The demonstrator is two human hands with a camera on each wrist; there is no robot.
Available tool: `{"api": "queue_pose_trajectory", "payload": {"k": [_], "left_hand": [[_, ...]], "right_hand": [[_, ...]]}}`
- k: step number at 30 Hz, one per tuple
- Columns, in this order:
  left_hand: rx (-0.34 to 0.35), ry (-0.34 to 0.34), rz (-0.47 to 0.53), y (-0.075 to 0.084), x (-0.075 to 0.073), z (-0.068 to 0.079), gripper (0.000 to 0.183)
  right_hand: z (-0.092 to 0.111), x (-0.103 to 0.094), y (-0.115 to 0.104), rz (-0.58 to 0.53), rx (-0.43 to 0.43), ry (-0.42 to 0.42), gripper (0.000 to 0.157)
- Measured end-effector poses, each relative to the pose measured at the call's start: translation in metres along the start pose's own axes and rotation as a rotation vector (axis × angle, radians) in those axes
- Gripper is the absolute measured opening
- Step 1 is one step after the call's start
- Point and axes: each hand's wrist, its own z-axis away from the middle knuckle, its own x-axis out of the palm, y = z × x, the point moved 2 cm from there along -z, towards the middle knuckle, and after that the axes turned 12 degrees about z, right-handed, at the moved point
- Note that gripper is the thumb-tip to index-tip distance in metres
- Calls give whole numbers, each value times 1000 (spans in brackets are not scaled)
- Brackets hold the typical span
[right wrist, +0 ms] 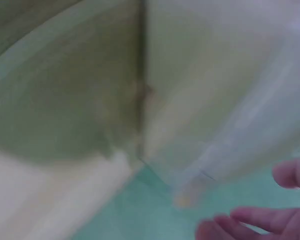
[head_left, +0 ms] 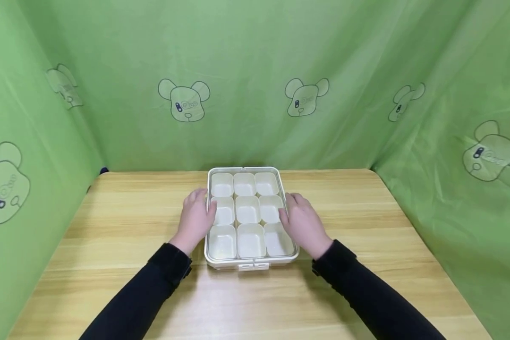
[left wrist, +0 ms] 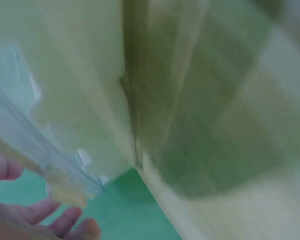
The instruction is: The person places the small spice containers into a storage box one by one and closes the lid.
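Note:
A white storage box (head_left: 247, 261) with a clear top stands on the table, holding several small square cups in rows. My left hand (head_left: 194, 218) is at the box's left side, thumb reaching over the rim and fingers along the outer wall. In the left wrist view its loosely bent fingers (left wrist: 35, 211) lie close to a side latch (left wrist: 66, 194). On the opposite side is my right hand (head_left: 302, 222), its thumb overlapping the rim. The right wrist view is blurred, showing thumb and fingers (right wrist: 262, 218) spread apart beside the box wall (right wrist: 190, 100).
The box sits toward the back middle of a light wooden table (head_left: 110, 226). Green curtains (head_left: 246, 42) printed with bear heads enclose the back and both sides. A white front latch (head_left: 253, 267) faces me.

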Motion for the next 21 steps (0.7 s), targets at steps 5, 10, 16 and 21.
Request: {"api": "queue_pose_trajectory", "payload": {"k": [5, 10, 16, 21], "left_hand": [[-7, -26, -57, -3, 11, 8, 63], [-56, -37, -47, -5, 22, 10, 70], [-92, -43, -34, -5, 24, 11, 69], [-103, -57, -27, -5, 25, 11, 68]], "right_hand": [[-21, 29, 6, -13, 68, -65, 64], [-27, 45, 8, -126, 179, -205, 69], [-26, 49, 5, -203, 237, -284, 77], [-25, 51, 5, -223, 249, -311, 79]]}}
